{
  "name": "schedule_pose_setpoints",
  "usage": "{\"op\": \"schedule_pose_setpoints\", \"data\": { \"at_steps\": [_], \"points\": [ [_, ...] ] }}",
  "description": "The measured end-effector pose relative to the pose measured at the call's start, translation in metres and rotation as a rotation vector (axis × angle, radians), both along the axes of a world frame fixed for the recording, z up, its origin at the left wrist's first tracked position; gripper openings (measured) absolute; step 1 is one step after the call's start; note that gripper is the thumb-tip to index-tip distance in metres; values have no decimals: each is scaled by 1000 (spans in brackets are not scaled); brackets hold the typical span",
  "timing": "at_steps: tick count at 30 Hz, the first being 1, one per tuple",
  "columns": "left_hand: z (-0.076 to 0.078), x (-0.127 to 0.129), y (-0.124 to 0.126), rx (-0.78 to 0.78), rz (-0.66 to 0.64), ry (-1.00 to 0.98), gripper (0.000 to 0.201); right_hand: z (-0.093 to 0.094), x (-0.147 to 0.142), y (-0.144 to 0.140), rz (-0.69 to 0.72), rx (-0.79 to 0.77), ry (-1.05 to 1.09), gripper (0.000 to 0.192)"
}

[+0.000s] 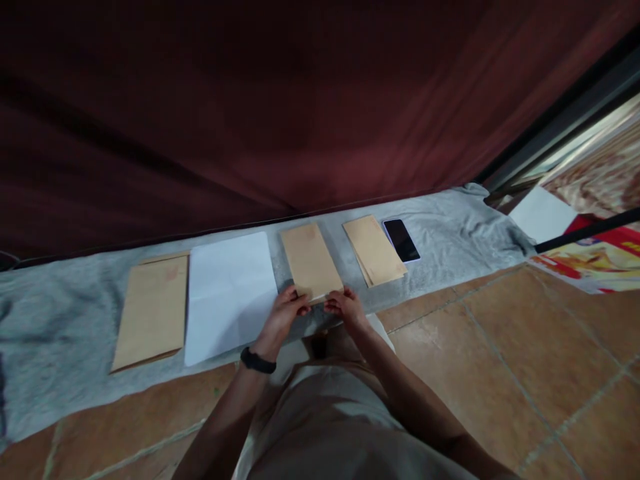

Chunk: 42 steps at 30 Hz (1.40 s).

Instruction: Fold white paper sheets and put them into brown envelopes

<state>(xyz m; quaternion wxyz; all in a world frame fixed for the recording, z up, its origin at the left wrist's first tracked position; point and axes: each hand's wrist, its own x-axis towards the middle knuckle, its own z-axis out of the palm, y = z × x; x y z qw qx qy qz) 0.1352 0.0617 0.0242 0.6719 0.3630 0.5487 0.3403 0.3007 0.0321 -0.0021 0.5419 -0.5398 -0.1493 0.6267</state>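
Fingers of left hand (286, 308) and right hand (345, 305) pinch the near edge of a brown envelope (310, 261) lying on the grey cloth (450, 220). White paper (227, 293) lies just left; envelope stack (374, 250) and phone (401, 240) right.

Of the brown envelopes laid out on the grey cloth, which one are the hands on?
The middle envelope, right of the white sheet. Both hands, left hand and right hand, pinch its near edge; the large envelope and the stack beside the phone lie untouched.

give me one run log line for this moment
left hand: pinching near edge of middle envelope | right hand: same edge | white paper left of it | phone far right
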Motion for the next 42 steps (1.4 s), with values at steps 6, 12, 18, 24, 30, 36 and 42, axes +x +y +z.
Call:
{"op": "schedule_pose_setpoints", "data": {
  "at_steps": [6,12,18,24,30,36,42],
  "points": [
    [-9,-4,2,7,-6,97,32,-4,16,-23,37,10,-188,43],
    [-21,-2,2,7,25,204,42,-9,38,-38,220,451,-1100,30],
    [-14,0,-4,135,-61,544,57,-6,38,-34,569,778,-1423,43],
    [5,8,-37,454,-108,1099,47,-3,42,-31,668,785,-1480,44],
    [-7,14,-53,887,-381,1082,36,-2,46,-25,698,794,-1485,33],
    [-23,5,-41,870,-390,1036,26,-8,48,-19,687,751,-1422,26],
    [-21,5,-34,856,-359,1034,24,-13,43,-15,612,681,-1445,24]
  ]
}}
